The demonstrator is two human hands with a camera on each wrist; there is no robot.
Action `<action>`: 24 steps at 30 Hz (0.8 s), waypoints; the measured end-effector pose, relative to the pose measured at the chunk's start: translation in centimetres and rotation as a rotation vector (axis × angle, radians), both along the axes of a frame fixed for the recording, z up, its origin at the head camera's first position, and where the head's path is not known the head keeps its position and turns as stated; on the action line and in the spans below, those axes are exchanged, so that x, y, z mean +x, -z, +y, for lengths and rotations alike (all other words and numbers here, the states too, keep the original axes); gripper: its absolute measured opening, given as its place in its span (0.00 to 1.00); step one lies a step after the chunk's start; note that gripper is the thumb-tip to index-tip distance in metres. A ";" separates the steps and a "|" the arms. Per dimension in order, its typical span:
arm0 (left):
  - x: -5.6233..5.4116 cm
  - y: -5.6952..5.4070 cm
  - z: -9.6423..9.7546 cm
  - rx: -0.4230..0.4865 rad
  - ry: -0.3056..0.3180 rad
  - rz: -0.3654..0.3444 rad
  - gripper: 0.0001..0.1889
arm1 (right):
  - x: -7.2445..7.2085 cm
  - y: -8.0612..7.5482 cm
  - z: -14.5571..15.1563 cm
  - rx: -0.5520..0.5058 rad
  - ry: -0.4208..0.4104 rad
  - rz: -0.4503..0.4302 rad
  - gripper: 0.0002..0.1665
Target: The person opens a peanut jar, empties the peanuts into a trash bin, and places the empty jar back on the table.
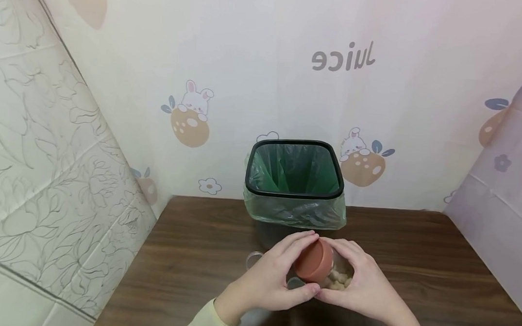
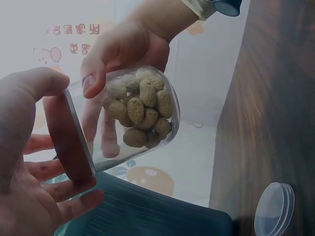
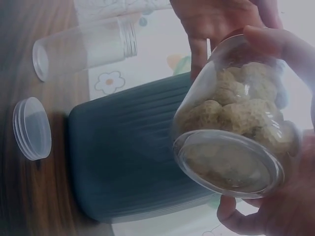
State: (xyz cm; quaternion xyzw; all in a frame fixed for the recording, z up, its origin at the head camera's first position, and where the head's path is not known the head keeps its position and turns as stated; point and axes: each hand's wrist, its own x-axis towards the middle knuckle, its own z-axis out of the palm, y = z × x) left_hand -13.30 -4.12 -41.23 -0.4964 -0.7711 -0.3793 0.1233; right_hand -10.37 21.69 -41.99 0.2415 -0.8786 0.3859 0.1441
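A clear jar (image 2: 170, 110) with several unshelled peanuts (image 2: 135, 110) in its lower part is held tilted above the table, between both hands. Its reddish-brown lid (image 1: 311, 262) sits on the mouth, facing left. My left hand (image 1: 271, 275) grips this lid, thumb on one side and fingers on the other. Around the jar's body curls my right hand (image 1: 367, 284), thumb and fingers on opposite sides. In the right wrist view the jar's round base (image 3: 226, 162) faces the camera, and the lid is mostly hidden.
Behind the hands stands a dark bin (image 3: 133, 152) lined with a green bag (image 1: 294, 213). An uncapped, clear cylindrical container (image 3: 83, 46) stands on the wooden table (image 1: 195, 257), near a loose clear lid (image 3: 34, 128). Patterned curtains (image 1: 248, 60) enclose the table's back and sides.
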 end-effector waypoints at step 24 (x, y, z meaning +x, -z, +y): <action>0.8 1.2 0.6 0.043 -0.085 -0.137 0.41 | -0.8 1.5 0.2 0.011 -0.071 0.027 0.55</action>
